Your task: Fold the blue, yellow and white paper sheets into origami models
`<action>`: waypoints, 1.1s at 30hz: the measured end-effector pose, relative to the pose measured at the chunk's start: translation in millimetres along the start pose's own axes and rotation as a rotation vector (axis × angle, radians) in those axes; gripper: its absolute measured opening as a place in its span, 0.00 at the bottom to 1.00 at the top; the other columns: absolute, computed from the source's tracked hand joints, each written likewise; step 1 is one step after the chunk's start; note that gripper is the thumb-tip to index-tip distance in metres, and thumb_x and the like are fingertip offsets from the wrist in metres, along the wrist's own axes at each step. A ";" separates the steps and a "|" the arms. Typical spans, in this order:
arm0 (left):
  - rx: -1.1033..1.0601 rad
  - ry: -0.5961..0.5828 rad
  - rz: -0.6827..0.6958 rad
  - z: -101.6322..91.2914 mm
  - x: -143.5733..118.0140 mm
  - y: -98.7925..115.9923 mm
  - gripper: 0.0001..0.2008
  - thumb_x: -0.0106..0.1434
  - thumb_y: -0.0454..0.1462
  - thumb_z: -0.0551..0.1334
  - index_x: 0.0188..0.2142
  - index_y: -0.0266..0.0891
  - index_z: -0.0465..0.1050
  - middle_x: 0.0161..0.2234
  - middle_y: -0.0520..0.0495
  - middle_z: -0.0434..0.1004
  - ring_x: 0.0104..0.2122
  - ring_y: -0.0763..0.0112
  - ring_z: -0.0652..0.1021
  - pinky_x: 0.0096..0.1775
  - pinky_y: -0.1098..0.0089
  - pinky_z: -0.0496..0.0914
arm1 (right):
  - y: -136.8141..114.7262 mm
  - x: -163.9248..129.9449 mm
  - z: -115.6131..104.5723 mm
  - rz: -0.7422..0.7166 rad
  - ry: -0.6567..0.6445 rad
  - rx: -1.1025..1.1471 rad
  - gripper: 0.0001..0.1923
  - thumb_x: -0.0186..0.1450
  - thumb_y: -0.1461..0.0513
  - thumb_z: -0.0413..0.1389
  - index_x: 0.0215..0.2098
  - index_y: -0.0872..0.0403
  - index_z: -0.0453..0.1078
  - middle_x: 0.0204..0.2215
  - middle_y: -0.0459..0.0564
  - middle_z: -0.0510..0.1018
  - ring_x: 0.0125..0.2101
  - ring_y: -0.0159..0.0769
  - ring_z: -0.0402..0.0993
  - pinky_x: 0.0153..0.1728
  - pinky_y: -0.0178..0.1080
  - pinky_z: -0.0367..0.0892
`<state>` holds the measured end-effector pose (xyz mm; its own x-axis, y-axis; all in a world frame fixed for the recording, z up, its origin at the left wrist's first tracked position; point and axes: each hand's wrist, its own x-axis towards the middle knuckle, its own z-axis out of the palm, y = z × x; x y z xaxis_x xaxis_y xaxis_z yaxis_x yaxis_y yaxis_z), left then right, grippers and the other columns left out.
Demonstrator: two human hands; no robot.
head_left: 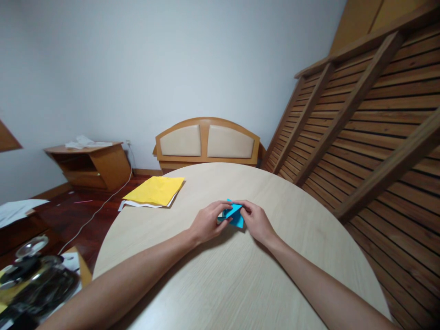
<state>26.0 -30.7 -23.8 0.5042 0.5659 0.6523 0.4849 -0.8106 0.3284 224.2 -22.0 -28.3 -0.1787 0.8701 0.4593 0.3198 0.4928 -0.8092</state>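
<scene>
The round counter (pixel 240 275) fills the lower middle of the frame, its curved edge running from lower left up past centre and down to the lower right; bare wood lies open all around the hands, and the only other thing on it is a stack of yellow paper (pixel 154 190) near the edge at left of centre, overhanging slightly. The folded blue paper (pixel 234 214) sits at the centre of the frame, flat on the counter between the two hands; the left hand (pixel 207 223) has its fingers (pixel 220 208) curled together onto the paper's left side; the right hand (pixel 256 221) pinches the right corner, fingers closed on it.
</scene>
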 end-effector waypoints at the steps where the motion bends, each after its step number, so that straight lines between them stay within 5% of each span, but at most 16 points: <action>1: 0.015 -0.013 0.027 -0.1 -0.2 -0.6 0.16 0.66 0.36 0.59 0.53 0.39 0.67 0.54 0.40 0.74 0.53 0.61 0.75 0.53 0.59 0.71 | 3.2 1.0 1.7 0.028 0.002 0.080 0.17 0.65 0.62 0.50 0.47 0.53 0.76 0.43 0.51 0.82 0.42 0.39 0.78 0.47 0.41 0.70; 8: 0.142 -0.085 0.072 -2.6 -0.9 -1.8 0.26 0.65 0.37 0.60 0.62 0.40 0.61 0.64 0.38 0.61 0.65 0.53 0.59 0.63 0.48 0.57 | 16.7 2.8 5.1 0.313 -0.040 0.403 0.20 0.61 0.58 0.55 0.50 0.55 0.73 0.38 0.53 0.82 0.32 0.37 0.78 0.32 0.38 0.72; 14: 0.178 0.098 0.052 -8.2 -0.1 -3.9 0.38 0.64 0.43 0.63 0.68 0.43 0.48 0.71 0.36 0.39 0.69 0.46 0.42 0.64 0.40 0.48 | 14.7 2.3 2.3 0.343 -0.048 0.496 0.18 0.60 0.56 0.58 0.48 0.53 0.74 0.39 0.52 0.82 0.35 0.38 0.78 0.37 0.40 0.73; 20: -0.055 0.012 -0.002 -2.9 -2.2 -6.7 0.43 0.66 0.45 0.61 0.70 0.46 0.34 0.71 0.36 0.32 0.70 0.52 0.46 0.64 0.47 0.54 | 11.2 1.4 0.3 0.336 -0.055 0.486 0.16 0.61 0.57 0.57 0.45 0.53 0.76 0.40 0.50 0.82 0.37 0.39 0.78 0.41 0.41 0.73; 26: -0.178 -0.071 -0.150 6.2 -5.7 -10.9 0.40 0.71 0.44 0.55 0.71 0.45 0.27 0.72 0.41 0.23 0.70 0.56 0.41 0.67 0.51 0.50 | 6.7 3.2 -0.2 0.395 -0.032 0.540 0.16 0.59 0.59 0.58 0.45 0.52 0.75 0.38 0.49 0.83 0.33 0.36 0.77 0.38 0.39 0.73; 33: -0.383 -0.124 -0.286 9.4 -8.4 -14.9 0.37 0.72 0.49 0.49 0.71 0.42 0.30 0.72 0.42 0.35 0.70 0.57 0.45 0.68 0.52 0.44 | 0.5 2.1 2.0 0.324 -0.053 0.610 0.17 0.57 0.58 0.63 0.44 0.52 0.75 0.40 0.49 0.82 0.37 0.37 0.78 0.41 0.39 0.73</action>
<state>21.3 -21.9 -40.6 0.4818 0.7686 0.4209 0.3308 -0.6043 0.7248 222.2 -19.9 -28.5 -0.2123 0.9650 0.1540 -0.2131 0.1080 -0.9710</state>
